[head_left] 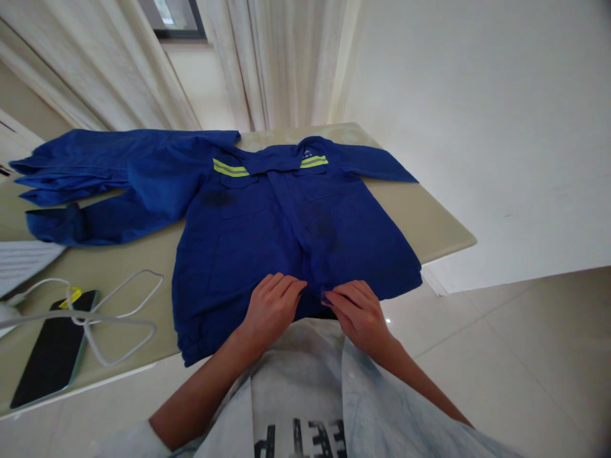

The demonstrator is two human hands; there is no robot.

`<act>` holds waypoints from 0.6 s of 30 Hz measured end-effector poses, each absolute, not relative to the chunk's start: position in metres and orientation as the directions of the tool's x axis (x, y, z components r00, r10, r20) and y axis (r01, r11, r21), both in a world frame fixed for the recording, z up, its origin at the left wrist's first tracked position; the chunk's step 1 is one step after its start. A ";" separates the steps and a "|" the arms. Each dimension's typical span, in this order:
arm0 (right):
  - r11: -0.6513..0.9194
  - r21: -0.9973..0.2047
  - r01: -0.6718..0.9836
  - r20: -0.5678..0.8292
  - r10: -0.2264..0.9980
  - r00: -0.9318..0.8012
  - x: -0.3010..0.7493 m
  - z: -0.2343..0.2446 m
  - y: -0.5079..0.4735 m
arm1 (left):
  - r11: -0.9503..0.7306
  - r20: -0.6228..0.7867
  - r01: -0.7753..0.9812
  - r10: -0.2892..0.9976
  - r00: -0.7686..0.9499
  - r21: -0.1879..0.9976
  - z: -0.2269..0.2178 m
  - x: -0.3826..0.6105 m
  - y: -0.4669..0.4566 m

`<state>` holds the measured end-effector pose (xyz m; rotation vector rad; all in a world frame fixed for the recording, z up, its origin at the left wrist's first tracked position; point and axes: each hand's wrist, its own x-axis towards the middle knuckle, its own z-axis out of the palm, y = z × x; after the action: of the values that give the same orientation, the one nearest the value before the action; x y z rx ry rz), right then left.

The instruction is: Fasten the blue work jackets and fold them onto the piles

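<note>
A blue work jacket (252, 235) lies face up and buttoned-side up on a beige table (429, 222), with yellow-green reflective strips (231, 168) across its chest. Its front opening runs down the middle toward me. My left hand (272, 308) is curled on the cloth at the lower front edge. My right hand (358, 315) grips the opposite side of that opening, with a small blue fold of fabric (325, 294) showing at its fingertips. One long sleeve (71, 166) lies folded out to the left. The underside of the hem is hidden.
A black smartphone (52, 351) and a white cable (114, 318) lie on the table at the left, with papers (23, 264) beyond them. The table's right corner juts over a tiled floor (501, 356). Cream curtains (272, 63) hang behind the table.
</note>
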<state>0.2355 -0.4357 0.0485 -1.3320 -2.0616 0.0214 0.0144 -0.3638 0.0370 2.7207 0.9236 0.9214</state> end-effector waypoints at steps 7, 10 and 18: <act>0.449 -0.397 0.801 0.492 0.840 -0.227 0.237 0.045 -0.436 | -0.770 0.393 0.384 0.606 0.692 0.509 0.041 0.018 -0.370; 0.437 -0.434 0.788 0.497 0.846 -0.194 0.238 0.041 -0.436 | -0.798 0.458 0.359 0.581 0.673 0.484 0.041 0.022 -0.369; 0.433 -0.572 0.697 0.527 0.845 -0.092 0.239 0.041 -0.441 | -0.788 0.490 0.340 0.595 0.637 0.514 0.041 0.027 -0.370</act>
<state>0.2390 -0.4406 0.0414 -1.3154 -1.8370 0.2191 0.0265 -0.3701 0.0411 2.4846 0.7427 0.9390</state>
